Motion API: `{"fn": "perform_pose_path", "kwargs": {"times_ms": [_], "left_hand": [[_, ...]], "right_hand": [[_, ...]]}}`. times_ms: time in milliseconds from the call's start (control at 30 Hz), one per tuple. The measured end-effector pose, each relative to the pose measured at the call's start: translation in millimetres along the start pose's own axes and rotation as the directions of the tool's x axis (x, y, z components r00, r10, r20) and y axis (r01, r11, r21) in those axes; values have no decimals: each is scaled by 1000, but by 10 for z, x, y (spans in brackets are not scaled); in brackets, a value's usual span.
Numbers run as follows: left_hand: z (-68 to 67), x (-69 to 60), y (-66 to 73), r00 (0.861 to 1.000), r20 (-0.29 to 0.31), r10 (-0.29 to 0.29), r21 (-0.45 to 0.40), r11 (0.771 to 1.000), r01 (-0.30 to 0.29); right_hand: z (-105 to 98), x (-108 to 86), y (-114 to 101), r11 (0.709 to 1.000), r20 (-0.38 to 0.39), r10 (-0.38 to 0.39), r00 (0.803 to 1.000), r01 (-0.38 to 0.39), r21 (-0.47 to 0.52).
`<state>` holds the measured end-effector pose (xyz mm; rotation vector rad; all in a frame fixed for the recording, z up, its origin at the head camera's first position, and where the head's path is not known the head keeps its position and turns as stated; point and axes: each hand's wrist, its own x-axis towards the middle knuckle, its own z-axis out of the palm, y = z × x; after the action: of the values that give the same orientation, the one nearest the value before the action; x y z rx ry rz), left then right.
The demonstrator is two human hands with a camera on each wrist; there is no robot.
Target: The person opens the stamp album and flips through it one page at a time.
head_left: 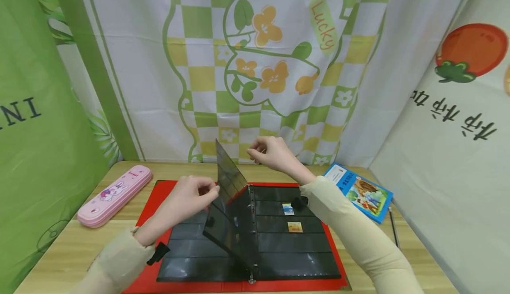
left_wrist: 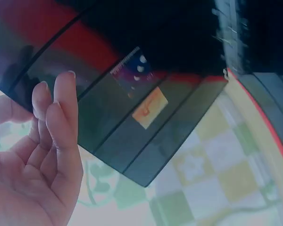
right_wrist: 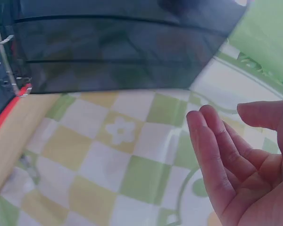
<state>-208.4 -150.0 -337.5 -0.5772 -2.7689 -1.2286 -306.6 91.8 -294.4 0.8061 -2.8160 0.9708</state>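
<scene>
A red ring-bound stamp album (head_left: 149, 201) lies spread out on the table, and one black pocket page (head_left: 230, 170) stands raised from its rings. My left hand (head_left: 191, 199) pinches the outer edge of that page between thumb and fingers. In the left wrist view, a dark stamp (left_wrist: 132, 73) and an orange stamp (left_wrist: 150, 108) show in the raised page's pockets. My right hand (head_left: 274, 153) hovers beyond the album, apart from the page, with loosely bent fingers and nothing in them. On the right-hand page are a blue stamp (head_left: 288, 209) and a yellow-orange stamp (head_left: 295, 227).
A pink pencil case (head_left: 115, 195) sits to the album's left. To the right are a blue picture book (head_left: 360, 192) and a thin dark pen-like stick (head_left: 393, 227). Printed cloths (head_left: 255, 125) hang behind the table and along both sides.
</scene>
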Motion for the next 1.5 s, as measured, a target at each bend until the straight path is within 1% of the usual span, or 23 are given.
{"fn": "perform_pose_path", "kwargs": {"times_ms": [100, 200, 267, 367, 467, 533, 667, 800, 900, 933, 1067, 1167, 1200, 1267, 1333, 1400, 1467, 1500], "left_hand": [[-86, -119, -179, 999, -27, -29, 23, 999, 30], [-132, -212, -374, 997, -52, -58, 37, 997, 60], [-154, -279, -499, 996, -59, -74, 25, 997, 75], [-183, -387, -680, 994, -36, -107, -8, 994, 107], [-193, -483, -844, 989, 2, -147, -39, 988, 147], [-184, -536, -947, 985, 17, -171, -35, 984, 172], [-134, -625, -1148, 980, 53, -191, -34, 981, 193], [-91, -687, -1301, 969, 86, -232, -62, 969, 238], [-71, -713, -1375, 956, 102, -277, -77, 955, 285], [-64, -719, -1396, 953, 107, -284, -78, 953, 292], [-19, -733, -1493, 957, 131, -258, -82, 959, 270], [26, -745, -1592, 956, 160, -246, -101, 959, 264], [42, -749, -1624, 952, 168, -256, -104, 956, 276], [79, -765, -1676, 945, 167, -282, -81, 951, 298], [117, -780, -1706, 946, 143, -291, -24, 954, 298], [166, -787, -1709, 946, 94, -310, 61, 950, 306], [219, -780, -1699, 944, 32, -328, 163, 934, 318], [243, -773, -1692, 946, 1, -324, 213, 925, 316]], "right_hand": [[41, -98, 141, 1000, 3, -2, 1000, 2, -17], [112, -204, 318, 1000, 21, 14, 1000, -13, -11], [167, -271, 444, 1000, 34, 27, 999, -27, -11], [236, -370, 631, 999, 42, 45, 998, -44, -24], [280, -465, 796, 997, 29, 69, 997, -67, -42], [305, -525, 909, 996, 23, 77, 997, -75, -53], [358, -650, 1119, 993, 29, 92, 995, -90, -72], [413, -770, 1323, 992, 44, 107, 993, -104, -75], [441, -846, 1460, 992, 39, 105, 994, -102, -72], [448, -868, 1509, 992, 32, 98, 995, -95, -77], [478, -948, 1711, 993, 20, 66, 998, -63, -102], [498, -1000, 1848, 993, 56, 79, 995, -74, -89], [505, -1016, 1886, 993, 72, 90, 993, -84, -86], [513, -1042, 1951, 991, 101, 97, 990, -88, -96], [517, -1064, 1999, 989, 123, 90, 988, -74, -127], [521, -1081, 2036, 985, 139, 74, 988, -51, -162], [523, -1094, 2065, 981, 155, 64, 986, -33, -191], [524, -1101, 2079, 979, 163, 70, 984, -36, -200]]}}
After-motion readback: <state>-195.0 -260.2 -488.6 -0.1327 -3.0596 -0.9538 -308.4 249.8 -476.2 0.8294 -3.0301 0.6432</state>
